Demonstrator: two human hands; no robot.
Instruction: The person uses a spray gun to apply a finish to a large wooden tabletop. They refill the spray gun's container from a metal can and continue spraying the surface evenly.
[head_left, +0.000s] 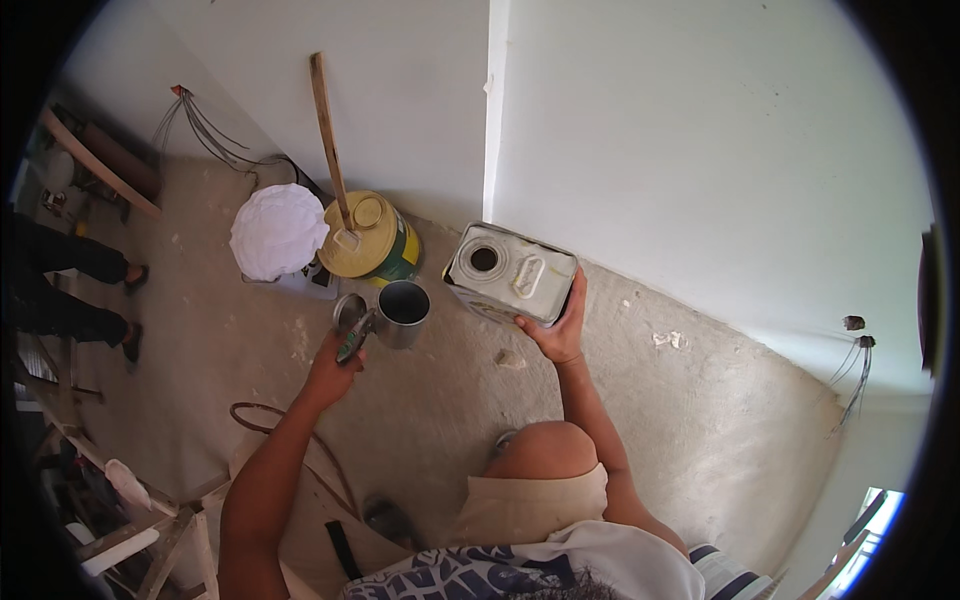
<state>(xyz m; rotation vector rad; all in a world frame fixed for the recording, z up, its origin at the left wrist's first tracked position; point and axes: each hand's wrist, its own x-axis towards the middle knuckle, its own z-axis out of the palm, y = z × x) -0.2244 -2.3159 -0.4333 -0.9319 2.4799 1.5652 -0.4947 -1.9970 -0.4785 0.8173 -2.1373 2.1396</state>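
My left hand (pixel 338 368) is closed around a small tool with a dark and green body (pixel 354 341), whose exact kind I cannot make out. Just beyond it is a round metal lid-like piece (pixel 349 312); whether the two are joined is unclear. Right beside them stands an open grey metal cup (pixel 404 303), its inside dark. On the other side, my right hand (pixel 562 333) grips the near right corner of a rectangular metal can (pixel 510 275), thumb on the near side, fingers along the right. The can's round mouth is uncapped, and a handle sits on its top.
A yellow-lidded bucket (pixel 372 240) with a wooden stick (pixel 328 135) rising from it stands by the wall, next to a white-covered container (pixel 278 232). A reddish hose (pixel 325 455) curves over the floor. Another person's legs (pixel 75 290) are at far left, near wooden framing (pixel 165 545).
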